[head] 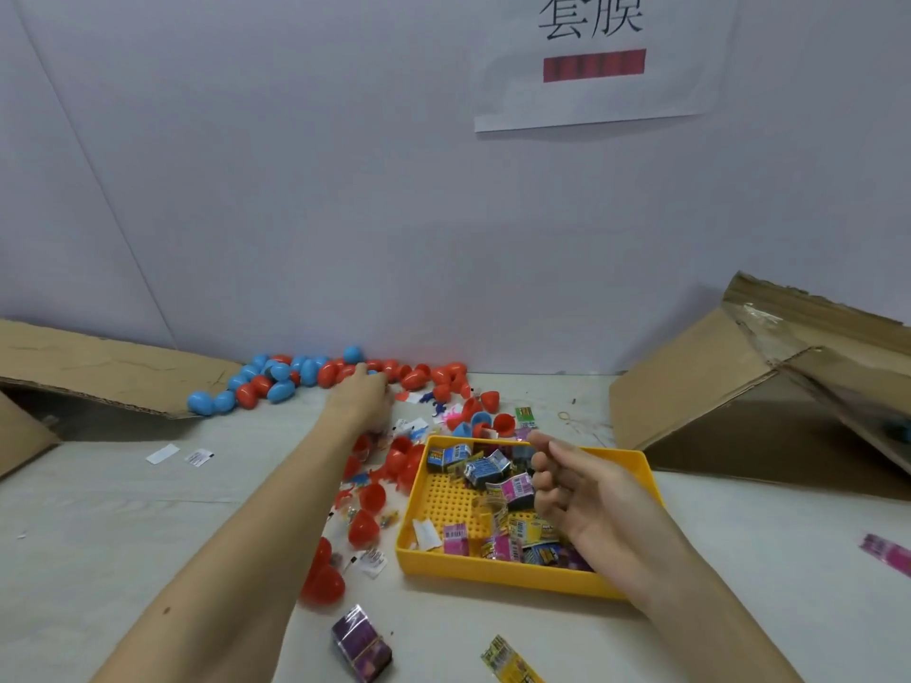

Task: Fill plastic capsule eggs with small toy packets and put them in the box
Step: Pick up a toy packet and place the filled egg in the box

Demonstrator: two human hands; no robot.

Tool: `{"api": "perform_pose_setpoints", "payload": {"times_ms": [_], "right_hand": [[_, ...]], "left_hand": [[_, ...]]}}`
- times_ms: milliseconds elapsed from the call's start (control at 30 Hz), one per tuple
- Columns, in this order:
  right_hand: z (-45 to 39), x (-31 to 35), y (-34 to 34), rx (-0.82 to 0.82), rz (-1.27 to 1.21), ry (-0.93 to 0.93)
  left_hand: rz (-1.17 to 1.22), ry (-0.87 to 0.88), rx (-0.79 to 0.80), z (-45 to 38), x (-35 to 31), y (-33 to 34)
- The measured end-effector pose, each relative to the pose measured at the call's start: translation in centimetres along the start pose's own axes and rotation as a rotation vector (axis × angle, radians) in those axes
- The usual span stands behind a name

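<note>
With the right hand [581,490] loosely curled and empty, one egg [329,374] should be pinched cleanly by the left hand [362,394], whose grip cannot be told.

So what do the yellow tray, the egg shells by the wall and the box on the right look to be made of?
Yellow tray: moulded plastic, matte; its floor is a perforated grid. Egg shells: glossy hard plastic, probably, with highlights on the red and blue halves. Box: brown corrugated cardboard, dull, with clear tape on one flap.

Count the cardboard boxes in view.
2: one box lies tipped open at the right by the wall, the other at the left edge, partly out of frame.
</note>
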State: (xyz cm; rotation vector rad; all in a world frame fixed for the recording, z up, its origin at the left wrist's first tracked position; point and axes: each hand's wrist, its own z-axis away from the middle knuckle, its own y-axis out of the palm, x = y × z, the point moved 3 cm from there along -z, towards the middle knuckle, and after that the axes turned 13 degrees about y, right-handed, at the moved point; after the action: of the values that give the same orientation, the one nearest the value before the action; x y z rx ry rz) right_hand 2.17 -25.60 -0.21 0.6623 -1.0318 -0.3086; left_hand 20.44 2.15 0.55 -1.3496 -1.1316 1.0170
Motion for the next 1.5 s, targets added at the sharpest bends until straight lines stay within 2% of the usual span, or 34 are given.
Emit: {"api": "perform_pose_setpoints", "payload": {"times_ms": [200, 400, 533, 633, 733, 800, 933, 1167, 1400, 1500], "right_hand": [[0.0, 0.0, 0.0, -0.009, 0.027, -0.004], [0.4, 0.0, 0.3, -0.046, 0.051, -0.031], [0.9, -0.1, 0.9, -0.105, 0.224, -0.126], [1.6, -0.6, 1.8, -0.087, 0.437, -0.191], [2.1, -1.0, 2.1, -0.114, 0.653, -0.263], [2.2, -1.1, 2.2, -0.152, 0.706, -0.296], [2.0, -1.2, 2.1, -0.197, 0.634, -0.285], [1.8, -1.3, 2.4, -0.17, 0.591, -0.247], [2.0, -1.3, 2.4, -0.175, 0.663, -0.332], [1.6, -1.2, 2.2, -0.239, 0.598, -0.358]], "left_hand": [[0.169, 0.011, -0.171, 0.9, -0.5, -0.9], [0.471, 0.31, -0.383, 8.7, -7.5, -4.4], [0.772, 0.393, -0.462, 15.8, -12.3, -4.6], [0.878, 0.404, -0.537, 18.9, -14.0, -3.7], [0.857, 0.4, -0.57, 19.6, -14.1, -2.9], [0.832, 0.416, -0.569, 19.5, -13.8, -2.7], [0.961, 0.445, -0.594, 19.7, -13.3, -2.6], [0.925, 0.468, -0.64, 19.8, -13.6, -2.7], [0.897, 0.508, -0.598, 19.7, -13.6, -2.8], [0.915, 0.417, -0.643, 19.6, -12.8, -2.9]]}}
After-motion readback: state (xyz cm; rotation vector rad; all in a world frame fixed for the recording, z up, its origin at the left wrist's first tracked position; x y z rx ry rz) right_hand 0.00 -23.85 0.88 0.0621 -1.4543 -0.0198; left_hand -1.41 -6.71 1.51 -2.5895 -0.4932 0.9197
